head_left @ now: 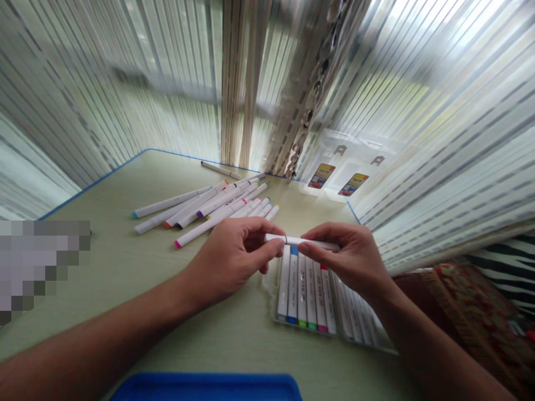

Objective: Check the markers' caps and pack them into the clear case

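Observation:
Between my two hands a white marker point(292, 240) lies level, a dark ring showing near its left part. My left hand point(234, 253) pinches its left end between thumb and fingers. Thumb and fingers of my right hand point(349, 250) close on its right part. Just beneath the hands is a clear plastic case point(273, 301) with several white markers point(301, 289) in a row, their ends blue, green, pink and other colours. Part of the case is covered by my right hand and forearm. Beyond my left hand, a loose pile of white markers point(221, 203) with coloured ends lies on the table.
The pale green table point(104, 267) has a blue edge. Two clear plastic packages point(334, 161) with labels stand at the back right by striped curtains point(167, 72). A blue tray-like object point(209, 387) is at the near edge. Patterned cloth point(468, 306) lies at right.

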`<action>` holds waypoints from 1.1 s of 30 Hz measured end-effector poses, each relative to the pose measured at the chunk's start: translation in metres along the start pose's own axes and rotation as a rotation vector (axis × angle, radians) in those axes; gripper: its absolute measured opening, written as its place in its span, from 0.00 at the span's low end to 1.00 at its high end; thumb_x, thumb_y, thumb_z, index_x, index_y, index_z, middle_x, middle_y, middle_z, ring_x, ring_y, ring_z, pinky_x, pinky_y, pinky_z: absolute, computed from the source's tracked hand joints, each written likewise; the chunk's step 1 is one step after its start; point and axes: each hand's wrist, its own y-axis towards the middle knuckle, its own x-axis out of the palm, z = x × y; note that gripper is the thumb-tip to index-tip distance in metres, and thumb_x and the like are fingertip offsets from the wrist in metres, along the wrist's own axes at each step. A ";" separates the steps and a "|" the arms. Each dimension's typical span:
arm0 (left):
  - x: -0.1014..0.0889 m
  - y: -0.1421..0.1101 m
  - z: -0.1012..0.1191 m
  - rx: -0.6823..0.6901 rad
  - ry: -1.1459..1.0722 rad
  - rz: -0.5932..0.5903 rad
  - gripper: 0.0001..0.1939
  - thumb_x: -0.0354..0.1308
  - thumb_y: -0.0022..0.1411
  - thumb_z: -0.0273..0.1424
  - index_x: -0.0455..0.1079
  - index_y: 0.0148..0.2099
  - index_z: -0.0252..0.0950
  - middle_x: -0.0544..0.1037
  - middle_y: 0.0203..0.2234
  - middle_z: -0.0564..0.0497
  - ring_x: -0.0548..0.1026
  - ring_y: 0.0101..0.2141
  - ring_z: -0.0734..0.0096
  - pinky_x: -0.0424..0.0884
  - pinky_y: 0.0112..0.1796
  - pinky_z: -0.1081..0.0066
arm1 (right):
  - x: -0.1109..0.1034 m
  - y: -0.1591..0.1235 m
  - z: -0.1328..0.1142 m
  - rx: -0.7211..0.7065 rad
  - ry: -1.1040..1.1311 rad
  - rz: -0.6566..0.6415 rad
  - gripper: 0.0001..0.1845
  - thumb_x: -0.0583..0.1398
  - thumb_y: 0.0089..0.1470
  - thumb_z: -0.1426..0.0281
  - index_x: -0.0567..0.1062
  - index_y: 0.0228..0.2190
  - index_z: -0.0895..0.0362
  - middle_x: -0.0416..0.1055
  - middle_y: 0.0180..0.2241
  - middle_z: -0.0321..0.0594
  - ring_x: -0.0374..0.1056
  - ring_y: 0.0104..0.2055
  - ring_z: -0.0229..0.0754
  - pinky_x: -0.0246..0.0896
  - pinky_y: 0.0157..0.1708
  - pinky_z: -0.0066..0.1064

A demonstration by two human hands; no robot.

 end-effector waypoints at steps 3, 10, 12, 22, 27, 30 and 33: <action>0.002 -0.001 0.000 -0.002 0.033 -0.007 0.11 0.61 0.65 0.34 0.76 0.43 0.31 0.81 0.28 0.49 0.76 0.24 0.75 0.71 0.26 0.77 | 0.001 -0.001 0.000 -0.006 -0.010 -0.025 0.11 0.73 0.46 0.63 0.82 0.26 0.59 0.76 0.21 0.38 0.64 0.20 0.33 0.55 0.18 0.23; 0.005 -0.003 -0.002 0.005 0.072 -0.024 0.12 0.61 0.65 0.36 0.76 0.44 0.33 0.81 0.28 0.49 0.78 0.24 0.73 0.72 0.26 0.75 | 0.002 -0.001 0.001 0.010 -0.013 -0.060 0.13 0.74 0.44 0.61 0.82 0.25 0.58 0.77 0.22 0.39 0.67 0.22 0.35 0.58 0.20 0.24; 0.005 -0.003 -0.002 0.013 0.079 -0.027 0.12 0.61 0.65 0.36 0.77 0.44 0.33 0.81 0.28 0.49 0.78 0.24 0.73 0.72 0.26 0.75 | 0.002 -0.001 0.001 0.016 -0.021 -0.061 0.14 0.74 0.44 0.61 0.82 0.25 0.59 0.77 0.21 0.39 0.66 0.21 0.35 0.56 0.19 0.24; 0.005 -0.002 -0.002 0.029 0.106 -0.034 0.11 0.60 0.65 0.36 0.76 0.44 0.35 0.80 0.25 0.53 0.77 0.24 0.74 0.71 0.26 0.77 | 0.002 -0.001 0.000 0.033 -0.048 -0.081 0.14 0.73 0.45 0.61 0.81 0.24 0.59 0.76 0.20 0.38 0.64 0.21 0.34 0.54 0.19 0.24; 0.005 -0.002 -0.001 0.044 0.160 -0.014 0.10 0.60 0.66 0.37 0.77 0.43 0.37 0.77 0.22 0.55 0.75 0.23 0.75 0.68 0.25 0.77 | 0.004 -0.002 0.000 0.037 -0.043 -0.089 0.13 0.73 0.46 0.62 0.82 0.24 0.59 0.76 0.21 0.38 0.64 0.21 0.34 0.55 0.19 0.25; 0.004 -0.003 0.000 0.038 0.166 0.008 0.11 0.60 0.66 0.37 0.77 0.43 0.36 0.77 0.22 0.55 0.76 0.23 0.75 0.69 0.25 0.77 | 0.003 -0.001 0.001 0.042 -0.020 -0.095 0.11 0.73 0.46 0.64 0.82 0.25 0.59 0.77 0.22 0.39 0.66 0.22 0.35 0.57 0.21 0.25; 0.003 -0.002 0.000 0.022 0.155 0.028 0.11 0.60 0.66 0.36 0.77 0.44 0.35 0.77 0.21 0.55 0.76 0.23 0.75 0.69 0.25 0.78 | 0.003 0.000 0.001 0.054 0.022 -0.098 0.09 0.73 0.46 0.65 0.83 0.26 0.59 0.78 0.23 0.39 0.68 0.24 0.35 0.60 0.23 0.24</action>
